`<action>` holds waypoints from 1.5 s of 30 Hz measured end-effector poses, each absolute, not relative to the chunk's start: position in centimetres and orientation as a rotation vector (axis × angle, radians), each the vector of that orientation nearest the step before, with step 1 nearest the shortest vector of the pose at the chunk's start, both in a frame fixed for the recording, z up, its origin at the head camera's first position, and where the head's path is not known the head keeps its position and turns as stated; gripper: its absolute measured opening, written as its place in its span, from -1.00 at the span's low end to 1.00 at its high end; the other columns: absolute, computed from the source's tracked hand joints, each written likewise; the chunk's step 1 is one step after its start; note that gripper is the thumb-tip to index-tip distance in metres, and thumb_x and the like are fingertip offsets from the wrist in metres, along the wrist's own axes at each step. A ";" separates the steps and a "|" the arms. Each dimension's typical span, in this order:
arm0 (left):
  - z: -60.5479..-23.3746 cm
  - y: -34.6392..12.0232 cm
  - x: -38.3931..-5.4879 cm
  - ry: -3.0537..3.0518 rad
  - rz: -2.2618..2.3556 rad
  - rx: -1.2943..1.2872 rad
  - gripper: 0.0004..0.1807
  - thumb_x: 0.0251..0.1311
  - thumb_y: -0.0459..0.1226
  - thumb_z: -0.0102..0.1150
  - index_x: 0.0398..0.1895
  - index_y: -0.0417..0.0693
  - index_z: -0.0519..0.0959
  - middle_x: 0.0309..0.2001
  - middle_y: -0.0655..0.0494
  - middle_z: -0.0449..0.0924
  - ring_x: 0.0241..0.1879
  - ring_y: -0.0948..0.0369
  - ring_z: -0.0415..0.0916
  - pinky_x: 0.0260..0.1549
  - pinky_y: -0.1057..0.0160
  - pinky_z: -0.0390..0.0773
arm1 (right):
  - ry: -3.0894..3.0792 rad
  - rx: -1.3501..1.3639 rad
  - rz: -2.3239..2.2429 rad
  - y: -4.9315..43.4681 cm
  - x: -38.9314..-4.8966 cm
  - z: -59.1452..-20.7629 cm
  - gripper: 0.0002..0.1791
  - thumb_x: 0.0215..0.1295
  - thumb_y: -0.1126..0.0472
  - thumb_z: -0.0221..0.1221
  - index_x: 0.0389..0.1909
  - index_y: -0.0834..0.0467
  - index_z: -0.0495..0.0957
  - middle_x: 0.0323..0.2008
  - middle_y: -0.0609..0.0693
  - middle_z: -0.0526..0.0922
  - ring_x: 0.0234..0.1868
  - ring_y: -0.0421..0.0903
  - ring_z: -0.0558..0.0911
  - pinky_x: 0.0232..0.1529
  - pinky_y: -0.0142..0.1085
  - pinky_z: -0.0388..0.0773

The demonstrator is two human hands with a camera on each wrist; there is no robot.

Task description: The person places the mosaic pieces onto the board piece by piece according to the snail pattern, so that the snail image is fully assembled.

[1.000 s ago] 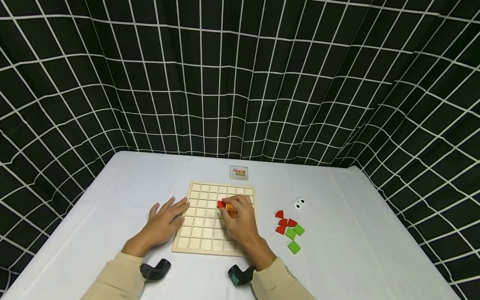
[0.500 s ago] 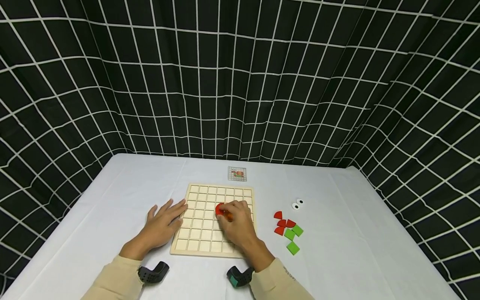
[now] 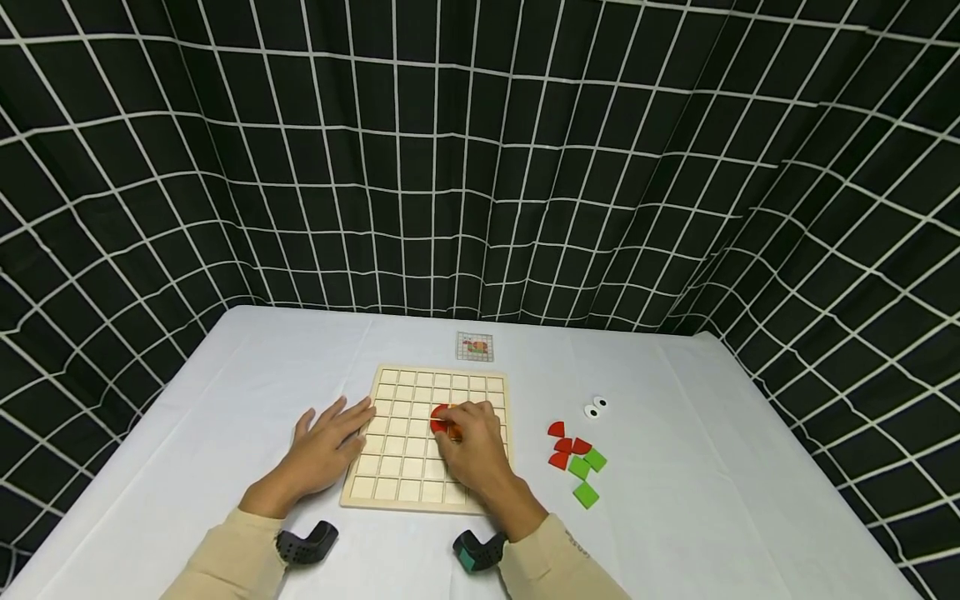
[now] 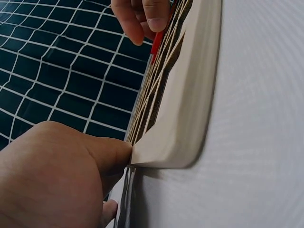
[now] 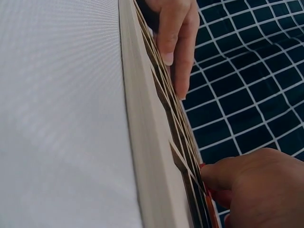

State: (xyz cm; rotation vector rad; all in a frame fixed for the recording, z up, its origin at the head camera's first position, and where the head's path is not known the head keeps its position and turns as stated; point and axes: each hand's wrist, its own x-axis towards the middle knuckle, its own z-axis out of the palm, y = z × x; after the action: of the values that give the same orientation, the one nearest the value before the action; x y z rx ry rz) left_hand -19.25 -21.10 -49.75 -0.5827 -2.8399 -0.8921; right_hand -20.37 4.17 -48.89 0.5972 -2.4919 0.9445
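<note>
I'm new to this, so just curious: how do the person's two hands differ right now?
The left hand rests at the left edge of the wooden board, while the right hand is over its grid. The left hand's fingers are spread; the right hand's are bent, pinching at a red piece. Both touch things and come out of beige sleeves.
</note>
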 end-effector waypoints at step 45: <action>-49.6 -20.8 -19.0 -2.825 -0.916 -0.568 -0.53 0.38 -0.29 0.02 0.33 -0.18 0.39 0.39 -0.04 0.24 0.39 -0.21 -0.03 0.23 -0.34 -0.35 | -2.384 0.615 0.995 4.3 -19.6 -47.9 -0.81 0.04 0.34 0.38 -0.27 0.12 0.72 -0.33 -0.09 0.56 -0.30 -0.11 0.37 -0.25 -0.18 0.34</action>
State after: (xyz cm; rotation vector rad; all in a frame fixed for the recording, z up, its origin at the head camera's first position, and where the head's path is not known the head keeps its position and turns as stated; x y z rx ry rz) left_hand -18.96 -20.79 -49.58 -0.5677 -2.8245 -0.9164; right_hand -19.60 4.31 -47.89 0.6152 -2.3835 0.9952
